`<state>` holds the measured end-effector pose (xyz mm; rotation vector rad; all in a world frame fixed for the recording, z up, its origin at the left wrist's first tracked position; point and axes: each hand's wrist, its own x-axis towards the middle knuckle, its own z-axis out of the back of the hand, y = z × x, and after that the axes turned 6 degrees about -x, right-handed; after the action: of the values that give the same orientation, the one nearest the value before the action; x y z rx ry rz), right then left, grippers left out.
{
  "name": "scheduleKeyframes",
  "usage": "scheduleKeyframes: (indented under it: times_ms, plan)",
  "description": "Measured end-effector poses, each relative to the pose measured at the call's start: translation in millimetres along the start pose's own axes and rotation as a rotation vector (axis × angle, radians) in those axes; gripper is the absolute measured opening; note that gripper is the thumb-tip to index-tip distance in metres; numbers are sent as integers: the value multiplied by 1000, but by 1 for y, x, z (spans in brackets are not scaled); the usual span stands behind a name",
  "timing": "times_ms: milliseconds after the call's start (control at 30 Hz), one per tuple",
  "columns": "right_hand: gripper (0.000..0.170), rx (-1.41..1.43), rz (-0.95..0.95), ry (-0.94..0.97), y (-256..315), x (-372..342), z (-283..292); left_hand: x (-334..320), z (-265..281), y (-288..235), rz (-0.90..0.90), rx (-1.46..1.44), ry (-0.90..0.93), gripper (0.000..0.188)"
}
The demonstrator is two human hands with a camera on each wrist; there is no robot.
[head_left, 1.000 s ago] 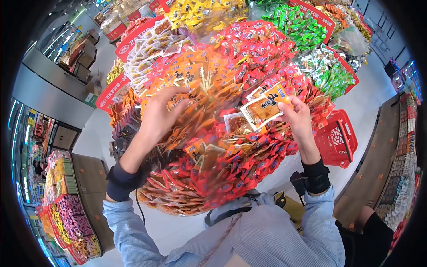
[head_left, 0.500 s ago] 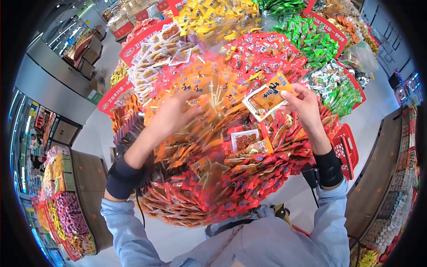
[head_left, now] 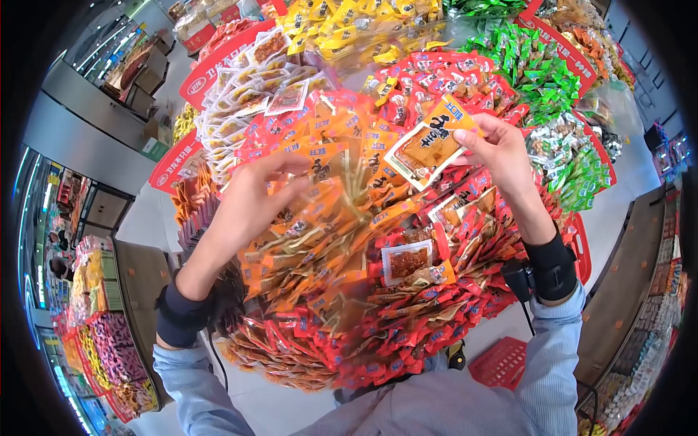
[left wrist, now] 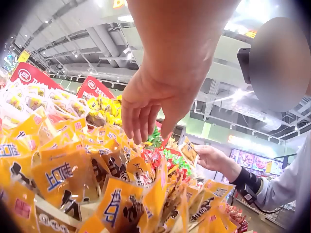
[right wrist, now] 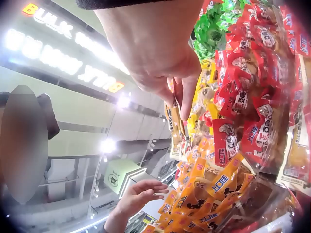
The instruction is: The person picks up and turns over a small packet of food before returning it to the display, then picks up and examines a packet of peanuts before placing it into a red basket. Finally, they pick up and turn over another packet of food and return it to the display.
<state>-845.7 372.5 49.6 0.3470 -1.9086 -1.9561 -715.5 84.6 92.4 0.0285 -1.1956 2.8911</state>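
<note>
My right hand (head_left: 502, 156) pinches a flat orange-and-clear snack packet (head_left: 423, 154) at one corner, thumb on its printed face. The brown filling shows through its window, and it is held up over the heaped bags. In the right wrist view the packet (right wrist: 176, 128) is seen nearly edge-on. My left hand (head_left: 263, 190) hovers with loosely bent fingers over the orange packets (head_left: 305, 251), holding nothing. From the left wrist, the same hand (left wrist: 158, 104) hangs above those packets, fingers pointing down. A clear-windowed packet (head_left: 407, 263) lies on the red bags nearby.
Red bags (head_left: 429, 312) fill the near side of the round display. White (head_left: 243, 91), yellow (head_left: 349, 33) and green packets (head_left: 520, 69) lie farther back behind red sign boards (head_left: 211, 73). A red basket (head_left: 502, 363) is low at the right, and shelving (head_left: 618, 291) lines that side.
My right hand has lifted the packet slightly away from the bags and turned it a little. My left hand stays over the orange packets. The head view has shifted.
</note>
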Motion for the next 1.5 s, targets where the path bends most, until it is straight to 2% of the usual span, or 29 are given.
scheduleKeyframes:
  times_ms: [167,267,367,467,700,900,1133,1333,1500]
  plan:
    - [20,-24,-32,74,0,4,-8,10,-12,-11,90,-14,133,29]
    - [22,-5,-26,111,3,6,-15,19,-30,-7,-16,-312,89,32]
    - [24,34,-1,139,13,8,-24,31,-39,-19,49,-540,170,34]
    - [25,64,13,151,17,8,-28,39,-49,-19,15,-663,201,31]
    - [26,151,-25,214,11,5,-33,26,-51,-18,88,-698,183,18]
    - [18,216,-42,239,8,5,-43,14,-44,-16,71,-697,170,19]
    - [19,268,-61,290,13,-2,-51,-1,-35,-20,108,-590,187,23]
    - [20,268,-44,328,19,-14,-55,-17,-37,-18,68,-633,174,24]
    - [19,279,-56,332,22,-22,-57,-25,-35,-20,110,-609,183,23]
